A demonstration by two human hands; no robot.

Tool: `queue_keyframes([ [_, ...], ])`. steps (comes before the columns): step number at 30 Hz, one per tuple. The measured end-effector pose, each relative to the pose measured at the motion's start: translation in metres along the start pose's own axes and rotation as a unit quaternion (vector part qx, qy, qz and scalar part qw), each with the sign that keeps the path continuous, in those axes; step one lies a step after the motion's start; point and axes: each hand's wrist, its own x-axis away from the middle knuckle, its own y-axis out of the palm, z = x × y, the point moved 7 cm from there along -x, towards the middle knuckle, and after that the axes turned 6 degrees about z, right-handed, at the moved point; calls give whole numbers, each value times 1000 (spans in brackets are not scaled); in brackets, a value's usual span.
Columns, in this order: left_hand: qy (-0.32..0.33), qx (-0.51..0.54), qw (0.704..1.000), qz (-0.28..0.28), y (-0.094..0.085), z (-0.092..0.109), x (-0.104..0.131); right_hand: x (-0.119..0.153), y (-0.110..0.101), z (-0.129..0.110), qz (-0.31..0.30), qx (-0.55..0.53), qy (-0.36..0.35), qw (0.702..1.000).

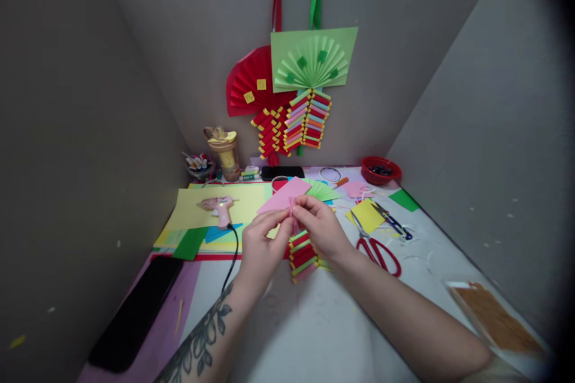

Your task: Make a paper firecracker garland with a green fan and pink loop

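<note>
My left hand [265, 242] and my right hand [321, 227] meet over the middle of the table, fingertips pinched. Between them is a thin pink strip [292, 201], gathered at the middle; whether it is paper or ribbon I cannot tell. Just behind the fingers lies a pink paper sheet [287, 193]. A light green pleated paper fan [320, 190] shows past my right hand. Under both hands, partly hidden, lies a row of red, green and pink paper rolls with yellow ends [302, 254].
To the left, a pink glue gun [223, 209] with a black cord rests on coloured paper sheets [193, 206]. Red-handled scissors [377, 254] and a utility knife [395, 221] lie right. A black phone-like slab [137, 314] is front left. Paper fan decorations [314, 60] hang behind; a red bowl [381, 170] stands back right.
</note>
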Motion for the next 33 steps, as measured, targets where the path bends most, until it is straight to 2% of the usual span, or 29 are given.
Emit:
queue_keyframes([
  [2, 13, 2, 1000, -7, 0, 5, -2, -1, -1, -2, -3, 7, -9, 1000],
  [4, -3, 11, 1000, -11, -1, 5, -4, -2, -1, -3, -12, 14, -10, 1000],
  [9, -126, 52, 991, 4, -6, -12, -7, -1, 3, 0, -50, 27, 10, 998],
  [12, -164, 73, 984, -4, -8, -18, -9, 1, 7, 1, -73, 36, 19, 997],
  [19, -130, 12, 991, -22, -12, -7, -13, 3, 11, 4, -98, 42, 24, 994],
  [33, -37, -44, 998, -8, -14, 7, -11, 7, 12, -2, -79, 56, 34, 995],
])
